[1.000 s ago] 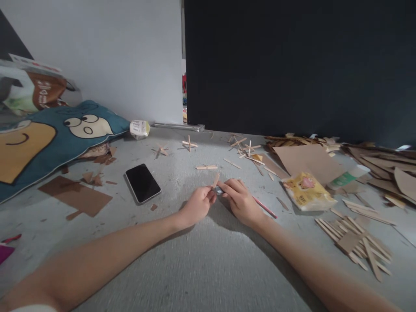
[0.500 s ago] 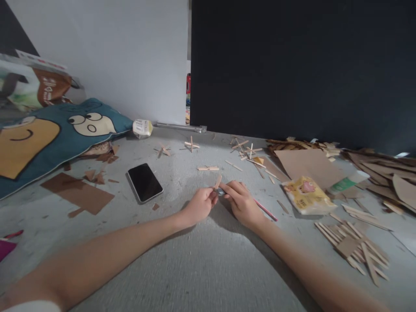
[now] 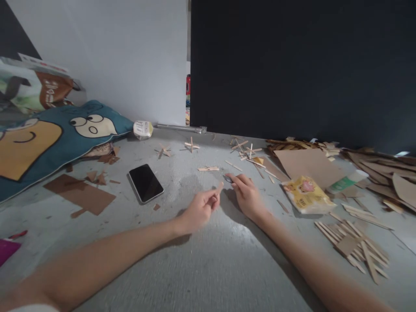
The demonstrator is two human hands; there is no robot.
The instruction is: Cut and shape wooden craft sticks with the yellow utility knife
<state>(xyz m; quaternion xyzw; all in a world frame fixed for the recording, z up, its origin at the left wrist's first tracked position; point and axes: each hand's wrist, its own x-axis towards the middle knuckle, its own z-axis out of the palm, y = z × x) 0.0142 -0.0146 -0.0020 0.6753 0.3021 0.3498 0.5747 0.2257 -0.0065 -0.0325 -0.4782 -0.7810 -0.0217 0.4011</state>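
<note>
My left hand (image 3: 199, 211) is closed in a pinch on a short wooden craft stick (image 3: 220, 187), whose tip sticks up past the fingers. To its right, my right hand (image 3: 248, 197) is low over the table with its fingers curled forward. Under its fingertips is a small dark grey item (image 3: 228, 178), too small to name. A gap separates the two hands. Just beyond them lies a flat pair of craft sticks (image 3: 208, 169). Farther back stand small crossed-stick pieces (image 3: 192, 145).
A phone (image 3: 146, 183) and brown cardboard (image 3: 79, 193) lie left, before a blue cushion (image 3: 94, 125). On the right are a yellow tissue pack (image 3: 307, 195), a glue stick (image 3: 347, 181), loose craft sticks (image 3: 367, 251) and cardboard sheets (image 3: 308, 164). A dark panel (image 3: 292, 65) rises behind.
My hands have parted: the right moved forward and right with the small grey item, away from the stick in my left hand. The red pencil beside my right hand is out of sight now.
</note>
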